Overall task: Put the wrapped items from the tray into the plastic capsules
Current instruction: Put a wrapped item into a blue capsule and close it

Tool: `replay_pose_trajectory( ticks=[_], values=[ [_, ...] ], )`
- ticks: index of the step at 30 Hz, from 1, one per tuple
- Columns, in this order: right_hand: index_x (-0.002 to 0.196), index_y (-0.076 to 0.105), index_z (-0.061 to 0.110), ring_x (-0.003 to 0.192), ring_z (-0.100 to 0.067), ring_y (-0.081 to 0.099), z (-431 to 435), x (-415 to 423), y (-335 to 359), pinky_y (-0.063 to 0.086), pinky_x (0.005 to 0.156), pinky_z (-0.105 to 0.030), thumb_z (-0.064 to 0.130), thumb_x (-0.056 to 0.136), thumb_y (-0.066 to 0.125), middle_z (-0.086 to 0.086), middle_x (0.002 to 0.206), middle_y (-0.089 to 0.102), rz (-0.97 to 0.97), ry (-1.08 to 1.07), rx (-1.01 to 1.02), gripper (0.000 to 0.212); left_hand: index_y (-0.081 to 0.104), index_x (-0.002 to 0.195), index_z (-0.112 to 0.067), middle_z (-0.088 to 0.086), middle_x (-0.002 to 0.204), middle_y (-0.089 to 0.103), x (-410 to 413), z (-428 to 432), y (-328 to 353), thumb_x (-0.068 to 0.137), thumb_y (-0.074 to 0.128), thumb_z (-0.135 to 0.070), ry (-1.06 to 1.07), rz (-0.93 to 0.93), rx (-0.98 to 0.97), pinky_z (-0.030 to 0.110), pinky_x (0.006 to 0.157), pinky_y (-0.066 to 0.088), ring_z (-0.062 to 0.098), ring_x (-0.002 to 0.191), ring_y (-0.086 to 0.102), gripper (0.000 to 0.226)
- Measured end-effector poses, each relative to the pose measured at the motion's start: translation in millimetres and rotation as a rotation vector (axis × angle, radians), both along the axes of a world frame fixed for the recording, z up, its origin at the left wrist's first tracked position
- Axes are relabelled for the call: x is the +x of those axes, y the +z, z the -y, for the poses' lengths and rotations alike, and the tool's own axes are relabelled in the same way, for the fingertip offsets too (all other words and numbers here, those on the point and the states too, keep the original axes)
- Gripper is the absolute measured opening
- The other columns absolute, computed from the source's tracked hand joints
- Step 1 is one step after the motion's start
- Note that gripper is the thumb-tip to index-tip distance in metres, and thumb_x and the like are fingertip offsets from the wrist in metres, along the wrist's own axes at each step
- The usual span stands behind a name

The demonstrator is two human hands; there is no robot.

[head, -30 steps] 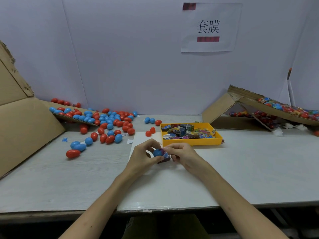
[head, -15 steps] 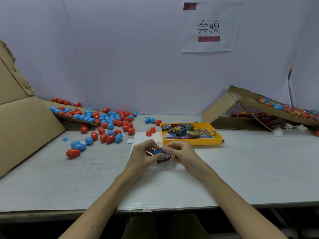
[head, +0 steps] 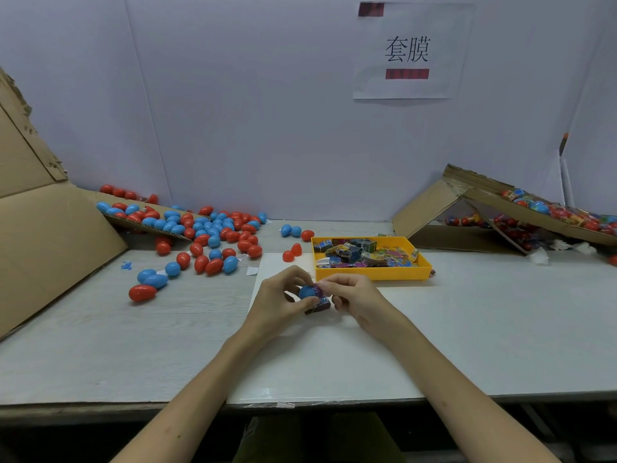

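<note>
My left hand [head: 277, 300] is curled round one blue capsule [head: 307, 291], thumb under it and fingertips over the top, held just above the white sheet [head: 334, 349] that covers the desk's near middle. My right hand [head: 355, 295] pinches one wrapped item [head: 321, 289], purple-printed, between thumb and forefinger, and presses it against the capsule's right side. A darker bit of packet [head: 319, 307] hangs just under the capsule; I cannot tell whether it belongs to the same item or is a second one.

One yellow tray [head: 370, 273] sits just behind my right hand, toward the desk's back edge. It holds a heap of small printed packets [head: 364, 255], too jumbled for me to count.

Left of the tray lie two red capsule pieces [head: 292, 252] touching each other. Nearer the back edge is a row of two blue and one red [head: 295, 231]. Toward the back left corner a large scatter of red and blue capsules [head: 213, 235] spills off a cardboard flap [head: 50, 248], far too many to count. At its near end lie one red [head: 142, 292] and two blue [head: 152, 278].

At the back right corner one opened cardboard box [head: 430, 208] leans, with shrink-wrapped capsules [head: 567, 215] piled on it. One paper sign [head: 409, 51] hangs on the wall.
</note>
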State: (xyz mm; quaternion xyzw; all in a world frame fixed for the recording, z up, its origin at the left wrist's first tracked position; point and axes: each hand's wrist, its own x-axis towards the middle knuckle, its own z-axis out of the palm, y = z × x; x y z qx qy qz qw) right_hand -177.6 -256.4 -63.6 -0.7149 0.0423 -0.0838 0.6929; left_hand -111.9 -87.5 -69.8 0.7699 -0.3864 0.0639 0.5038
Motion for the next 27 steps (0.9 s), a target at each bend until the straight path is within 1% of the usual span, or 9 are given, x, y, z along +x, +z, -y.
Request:
replay_pose_trajectory(
  ticks=[2, 7, 12, 18, 24, 27],
  values=[
    [0.081, 0.080, 0.022, 0.054, -0.008, 0.043, 0.0, -0.2, -0.1, 0.038, 0.053, -0.019, 0.024, 0.088, 0.070, 0.002, 0.066, 0.062, 0.000, 0.005, 0.004, 0.012, 0.062, 0.093, -0.020, -0.008, 0.093, 0.068, -0.3, -0.3, -0.1, 0.079, 0.082, -0.015, -0.006, 0.004, -0.002, 0.016, 0.067, 0.053, 0.008, 0.087, 0.066, 0.024],
    [0.082, 0.080, 0.021, 0.056, -0.008, 0.043, 0.5, -0.5, 0.9, 0.039, 0.056, -0.021, 0.025, 0.089, 0.070, 0.001, 0.069, 0.065, -0.013, 0.013, 0.023, 0.012, 0.065, 0.091, -0.024, -0.011, 0.091, 0.068, -1.0, 0.1, -0.6, 0.081, 0.080, -0.015, -0.013, 0.035, 0.011, 0.017, 0.069, 0.056, 0.008, 0.083, 0.067, 0.021],
    [0.082, 0.080, 0.021, 0.058, -0.008, 0.044, 1.3, -0.2, 0.8, 0.042, 0.056, -0.019, 0.024, 0.089, 0.070, -0.001, 0.072, 0.064, -0.036, -0.005, 0.037, 0.013, 0.068, 0.091, -0.019, -0.014, 0.088, 0.067, -0.8, 1.0, -2.1, 0.079, 0.082, -0.017, -0.005, 0.073, 0.007, 0.015, 0.063, 0.054, 0.004, 0.075, 0.066, 0.019],
    [0.082, 0.080, 0.019, 0.057, -0.009, 0.044, 3.5, 1.6, -1.1, 0.041, 0.055, -0.019, 0.024, 0.088, 0.071, 0.000, 0.070, 0.062, -0.048, 0.006, 0.069, 0.012, 0.066, 0.093, -0.017, -0.021, 0.089, 0.063, -2.2, 0.7, -1.6, 0.078, 0.083, -0.016, -0.018, 0.120, 0.000, 0.015, 0.063, 0.053, 0.002, 0.079, 0.063, 0.023],
    [0.085, 0.080, 0.019, 0.056, -0.006, 0.045, 5.6, 3.4, -3.4, 0.042, 0.055, -0.018, 0.026, 0.086, 0.073, 0.003, 0.069, 0.063, -0.045, 0.018, 0.065, 0.011, 0.064, 0.091, -0.022, -0.020, 0.090, 0.063, -3.1, 0.8, -0.8, 0.078, 0.083, -0.016, -0.010, 0.122, 0.004, 0.014, 0.062, 0.052, 0.003, 0.081, 0.063, 0.024],
    [0.086, 0.080, 0.018, 0.056, -0.006, 0.045, 6.5, 3.3, -4.6, 0.042, 0.054, -0.017, 0.025, 0.087, 0.072, 0.004, 0.069, 0.063, -0.035, 0.029, 0.081, 0.011, 0.067, 0.091, -0.018, -0.015, 0.089, 0.066, -3.2, 0.7, -1.1, 0.077, 0.083, -0.017, 0.008, 0.130, 0.002, 0.015, 0.062, 0.052, 0.004, 0.079, 0.062, 0.022]
  ],
)
